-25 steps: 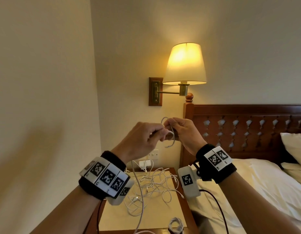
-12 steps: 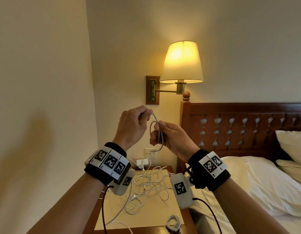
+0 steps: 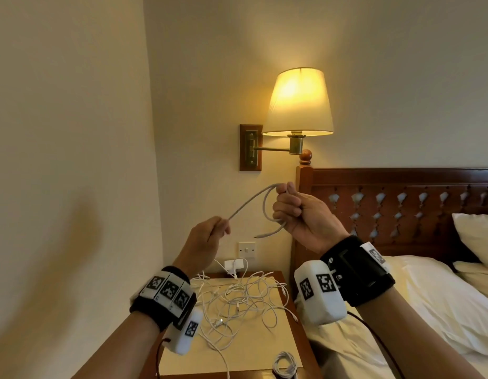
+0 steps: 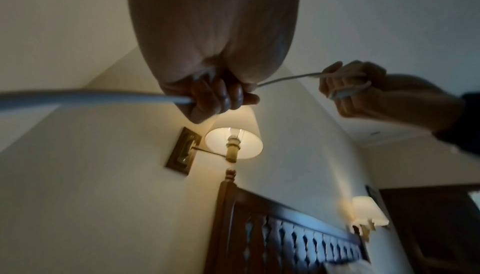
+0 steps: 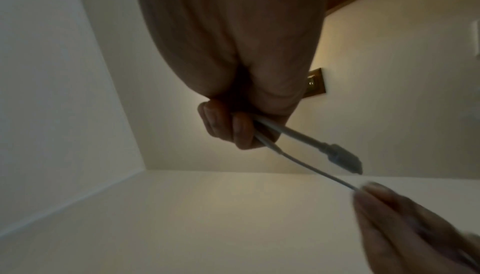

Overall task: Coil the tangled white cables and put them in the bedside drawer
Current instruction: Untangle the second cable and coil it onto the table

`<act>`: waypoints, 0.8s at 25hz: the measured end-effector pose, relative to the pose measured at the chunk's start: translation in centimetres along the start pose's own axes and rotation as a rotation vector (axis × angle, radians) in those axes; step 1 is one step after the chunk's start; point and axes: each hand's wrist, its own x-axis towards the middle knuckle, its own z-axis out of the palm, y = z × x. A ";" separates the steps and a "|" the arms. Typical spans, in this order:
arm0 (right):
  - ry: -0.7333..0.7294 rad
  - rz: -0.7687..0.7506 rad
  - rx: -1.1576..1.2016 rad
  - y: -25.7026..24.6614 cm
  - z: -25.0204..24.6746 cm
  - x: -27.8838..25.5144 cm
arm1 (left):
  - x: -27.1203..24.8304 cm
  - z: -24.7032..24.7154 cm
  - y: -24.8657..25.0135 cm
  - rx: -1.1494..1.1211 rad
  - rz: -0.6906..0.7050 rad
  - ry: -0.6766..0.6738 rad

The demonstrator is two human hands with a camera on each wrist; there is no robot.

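Observation:
Both hands are raised in front of the wall. My right hand (image 3: 290, 207) grips a small loop of one white cable (image 3: 266, 207), and its plug end (image 3: 260, 236) hangs free below the fist. The same cable (image 4: 288, 77) runs taut down-left to my left hand (image 3: 210, 232), which pinches it. In the right wrist view the plug (image 5: 342, 158) juts out past the curled fingers (image 5: 228, 126). A tangle of white cables (image 3: 237, 302) lies on the bedside table (image 3: 288, 346). One coiled cable (image 3: 285, 365) sits at the table's near edge. The drawer is out of sight.
A lit wall lamp (image 3: 299, 102) hangs above the hands. The wooden headboard (image 3: 401, 203) and the bed with white pillows (image 3: 478, 239) fill the right. A wall switch (image 3: 247, 250) and a plugged-in charger (image 3: 234, 265) sit behind the table. A bare wall closes the left.
My hands have drawn apart: the left slid down and left along the cable, the right stayed up holding the loop. The cable between them is now stretched straight.

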 end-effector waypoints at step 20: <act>0.138 -0.135 -0.853 3.3 0.6 -0.7 | -0.1 -1.4 8.7 0.429 0.489 0.031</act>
